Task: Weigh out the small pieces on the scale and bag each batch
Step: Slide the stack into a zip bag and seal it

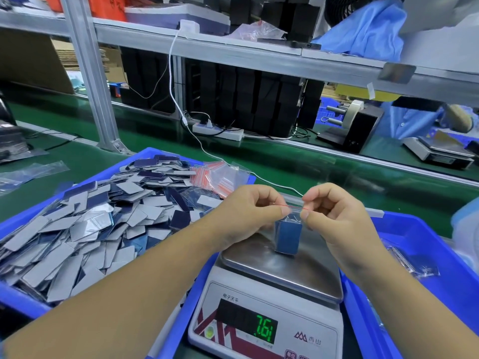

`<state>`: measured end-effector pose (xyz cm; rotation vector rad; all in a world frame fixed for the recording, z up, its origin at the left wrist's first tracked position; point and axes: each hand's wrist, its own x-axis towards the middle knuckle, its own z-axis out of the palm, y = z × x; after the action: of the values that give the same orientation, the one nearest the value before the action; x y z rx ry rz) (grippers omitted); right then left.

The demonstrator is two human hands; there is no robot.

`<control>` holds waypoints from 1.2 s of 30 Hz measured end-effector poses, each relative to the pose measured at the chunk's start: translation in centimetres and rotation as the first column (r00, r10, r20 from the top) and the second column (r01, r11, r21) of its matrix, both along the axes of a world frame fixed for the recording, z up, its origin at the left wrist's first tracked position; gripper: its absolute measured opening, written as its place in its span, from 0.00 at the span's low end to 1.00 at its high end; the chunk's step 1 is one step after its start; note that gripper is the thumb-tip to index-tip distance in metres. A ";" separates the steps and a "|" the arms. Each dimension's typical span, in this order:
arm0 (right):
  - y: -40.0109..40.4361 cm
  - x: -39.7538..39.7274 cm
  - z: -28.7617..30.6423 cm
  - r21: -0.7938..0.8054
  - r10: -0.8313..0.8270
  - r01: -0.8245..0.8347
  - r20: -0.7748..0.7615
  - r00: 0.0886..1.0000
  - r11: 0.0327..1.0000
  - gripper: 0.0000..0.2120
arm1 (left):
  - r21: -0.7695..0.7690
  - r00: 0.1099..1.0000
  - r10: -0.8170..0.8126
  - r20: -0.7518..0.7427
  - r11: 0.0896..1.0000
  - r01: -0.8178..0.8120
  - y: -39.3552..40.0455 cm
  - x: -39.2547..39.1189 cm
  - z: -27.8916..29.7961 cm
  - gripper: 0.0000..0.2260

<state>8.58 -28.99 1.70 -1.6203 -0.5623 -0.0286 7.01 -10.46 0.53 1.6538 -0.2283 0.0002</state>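
A small clear zip bag (289, 237) with a red seal line holds a stack of blue pieces and stands on the steel pan of the scale (305, 270). My left hand (255, 207) pinches the bag's top edge on the left. My right hand (334, 211) pinches the same edge on the right. The green display reads 7.61. A blue tray (31, 304) to the left holds a heap of loose grey and dark blue pieces (103, 224). Several empty red-striped bags (217, 177) lie at the tray's far corner.
A second blue tray (425, 281) on the right holds a few filled bags (412, 263). A white cable (272, 183) runs behind my hands to a power strip (220, 130). Beyond the green conveyor belt stand black boxes, a tape dispenser (355, 120), another scale (438, 151) and a person in blue.
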 end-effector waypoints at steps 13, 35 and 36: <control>0.0 0.1 0.1 -0.016 0.023 -0.022 0.062 0.998 1.000 0.13 | 0.083 0.988 -0.004 0.156 0.997 -0.009 0.0 0.1 -0.2 0.01; -0.8 0.6 0.9 0.027 0.059 -0.056 -0.138 0.989 0.998 0.11 | 0.003 0.998 -0.028 0.050 1.000 0.028 1.1 0.2 0.6 0.06; -0.9 0.8 0.6 -0.031 0.019 -0.024 -0.148 0.989 0.999 0.13 | 0.117 0.997 0.006 0.071 0.993 -0.014 1.2 0.3 0.5 0.06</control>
<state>9.41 -29.84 2.33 -1.6326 -0.4673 0.1167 7.31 -9.25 1.01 1.7738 -0.2785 0.0538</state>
